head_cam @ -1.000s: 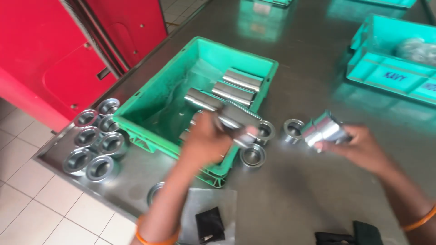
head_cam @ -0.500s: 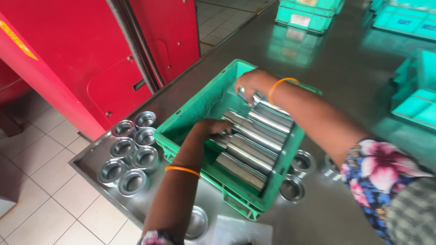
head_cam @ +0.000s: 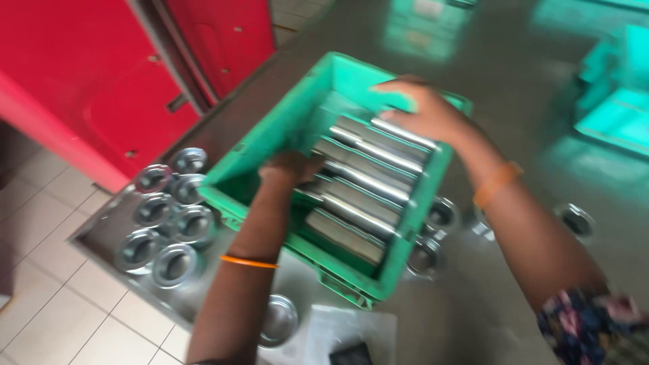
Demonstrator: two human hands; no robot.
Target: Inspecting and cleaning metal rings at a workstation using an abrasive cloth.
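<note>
Crate: green plastic open-top crate (head_cam: 284,128) on grey metal tabletop (head_cam: 514,81), near the table's left edge, set at a slant to that edge.
Crate contents: shiny steel cylinders (head_cam: 368,182) lying on their sides, packed side by side in a row running from the near wall to the far wall; ends blurred.
Left hand: left hand (head_cam: 292,167) down inside the crate at its left side, knuckles up, fingers curled against the ends of the middle cylinders — firm grasp or mere touch cannot be told, fingertips hidden. Orange band on the wrist.
Right hand: right hand (head_cam: 422,111) at the crate's far end, palm down, fingers spread over the far wall and the last cylinder in the row; resting on it, not visibly closed around anything — grip cannot be told. Orange band on the wrist, patterned sleeve at the lower right.
Left of crate: cluster of round steel cups (head_cam: 165,220), mouths up, touching one another, at the table's corner.
Right of crate: more steel cups (head_cam: 441,216), just beside the crate's right wall; a single one (head_cam: 574,220) well apart.
Near edge: one steel cup (head_cam: 278,319) below the left forearm, beside a white paper sheet (head_cam: 351,331).
Background: red metal cabinet (head_cam: 101,74) beyond the table; turquoise crate (head_cam: 618,108) at far right, blurred.
</note>
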